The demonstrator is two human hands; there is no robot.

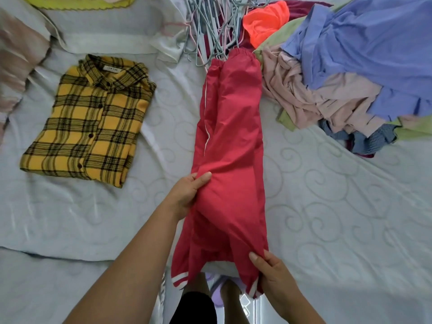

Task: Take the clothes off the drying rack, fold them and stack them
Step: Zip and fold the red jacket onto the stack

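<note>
Lying flat, seemingly for folding, a red garment (233,141) is pinched at nine o'clock by the left hand (187,195), at five by the right hand (273,274).

- A single view comes from a wide-angle camera worn on the person's head, above the near edge of the bed (327,206).
- It faces forward and steeply down, so the bed's sheet fills almost the whole frame. The person's legs (198,284) show at the bottom edge, right under the lens.
- It sits close. Both forearms (131,265) enter from the bottom edge, and the left hand (187,195) and right hand (273,274), holding the red garment (233,136), sit in the lower middle.
- The wide angle curves the outer parts: a yellow plaid shirt (88,120) lies left, hangers (210,26) at top centre, a pile of clothes (350,66) at top right.
</note>
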